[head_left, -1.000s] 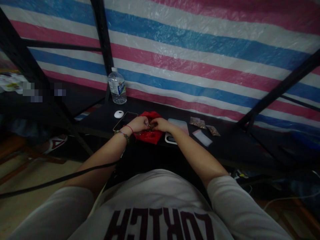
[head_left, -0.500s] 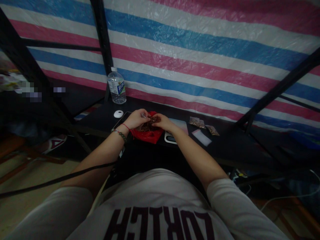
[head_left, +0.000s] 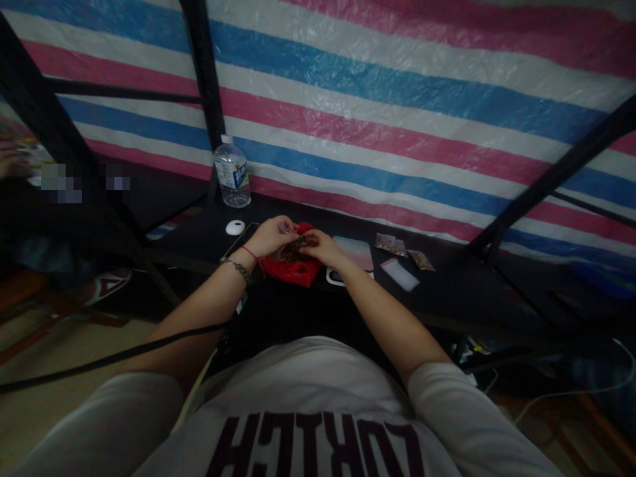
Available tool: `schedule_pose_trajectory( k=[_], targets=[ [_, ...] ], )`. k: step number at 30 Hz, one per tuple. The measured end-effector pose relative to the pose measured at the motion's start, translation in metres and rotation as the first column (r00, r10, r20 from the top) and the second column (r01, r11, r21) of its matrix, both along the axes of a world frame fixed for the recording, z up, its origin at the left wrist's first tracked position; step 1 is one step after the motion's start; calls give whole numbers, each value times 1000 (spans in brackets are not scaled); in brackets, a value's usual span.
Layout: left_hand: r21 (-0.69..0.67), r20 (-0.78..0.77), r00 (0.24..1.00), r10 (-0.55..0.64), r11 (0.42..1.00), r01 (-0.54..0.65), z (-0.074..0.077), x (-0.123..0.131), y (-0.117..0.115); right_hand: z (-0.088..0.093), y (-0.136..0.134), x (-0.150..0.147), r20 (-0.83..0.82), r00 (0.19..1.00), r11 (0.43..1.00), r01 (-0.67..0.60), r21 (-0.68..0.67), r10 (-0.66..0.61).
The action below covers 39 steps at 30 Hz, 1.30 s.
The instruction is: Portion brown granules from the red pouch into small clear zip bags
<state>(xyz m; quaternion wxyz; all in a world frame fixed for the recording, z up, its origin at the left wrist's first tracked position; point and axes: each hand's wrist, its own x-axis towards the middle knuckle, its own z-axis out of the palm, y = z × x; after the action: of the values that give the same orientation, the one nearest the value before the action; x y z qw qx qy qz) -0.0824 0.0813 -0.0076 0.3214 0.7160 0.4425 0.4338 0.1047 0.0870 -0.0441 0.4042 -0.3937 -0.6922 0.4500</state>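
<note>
My left hand (head_left: 275, 233) is closed on a small clear plastic bag (head_left: 285, 229), held over an open red plastic bag (head_left: 298, 273). Dried brown pieces (head_left: 287, 255) lie in the red bag, too small to name. My right hand (head_left: 322, 249) has its fingertips together at the mouth of the clear bag, with some brown pieces at them. Just right of the red bag is a white scale (head_left: 335, 277) with a dark display, partly behind my right forearm. Filled clear packets (head_left: 390, 244) and another packet (head_left: 421, 260) of brown bits lie farther right.
Flat clear bags (head_left: 400, 274) lie near the packets. A pink-and-blue flat panel (head_left: 360, 250) sits behind the scale. At left are a phone (head_left: 247, 234), a white round case (head_left: 235, 228) and a water bottle (head_left: 233, 177). Black metal posts (head_left: 203, 73) frame the table; another person's hand (head_left: 7, 159) shows far left.
My right hand has moved slightly left, bringing its fingertips and the brown pieces to the clear bag's mouth. My left hand stays in place. Another person's hand has appeared at far left.
</note>
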Motion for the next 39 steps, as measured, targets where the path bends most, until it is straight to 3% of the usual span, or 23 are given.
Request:
schedule_pose_trajectory(
  k=[7,11,16,18,22,24,33,39],
  targets=[
    [6,-199,978,-56,998,58,-10,-1,5,-3,0,-1,95,995,997,17,80,-25],
    [41,-248,965,89,996,-82,-7,0,4,-7,0,-3,120,993,997,16,74,-25],
    [59,-239,944,228,974,-220,-5,-3,3,-9,2,-4,107,993,997,52,65,-59],
    [51,-223,955,196,981,-189,-6,-3,4,-10,3,-3,120,990,996,67,66,-75],
    [9,-207,978,23,1000,-22,-11,0,4,-12,5,-1,155,986,996,49,76,-61],
    [11,-230,973,11,1000,-8,-12,3,4,-13,6,-1,168,985,996,30,84,-43],
    [73,-223,952,210,977,-198,-13,-2,8,-8,1,-1,134,989,997,59,52,-65],
    [65,-228,948,221,975,-212,-9,-1,4,-6,-2,2,0,990,989,143,27,-143]
  ],
)
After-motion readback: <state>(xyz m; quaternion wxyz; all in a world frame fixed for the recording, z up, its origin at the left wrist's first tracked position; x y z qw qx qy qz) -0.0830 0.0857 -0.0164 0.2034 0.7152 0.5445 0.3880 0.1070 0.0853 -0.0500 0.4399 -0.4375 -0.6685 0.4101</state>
